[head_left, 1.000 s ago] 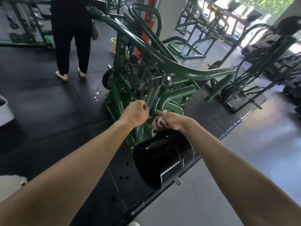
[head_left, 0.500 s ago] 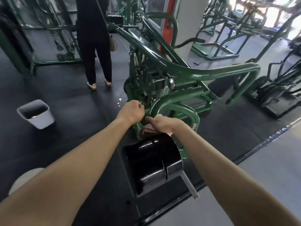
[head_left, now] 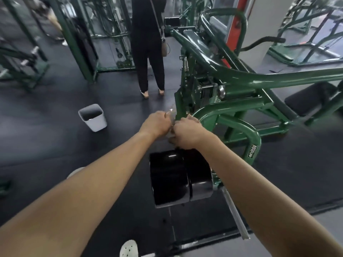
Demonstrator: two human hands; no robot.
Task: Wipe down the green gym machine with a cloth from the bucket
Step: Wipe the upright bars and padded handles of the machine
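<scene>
Hands drew together: L hand [head_left: 157, 123], R hand [head_left: 187, 134] touch at green machine [head_left: 241, 78]; grip unclear, prob. cloth.

You see a glossy green machine [head_left: 278, 78], black roller pads [head_left: 170, 179], a pale grey bucket [head_left: 96, 124], and dark grey flooring [head_left: 46, 145].

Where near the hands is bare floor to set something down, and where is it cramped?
Bare mat lies between the white bucket and the black roller pad, and right of the labelled upright of the green machine. Cramped: where the left hand and right hand meet at the frame, and behind, by the standing person.
</scene>
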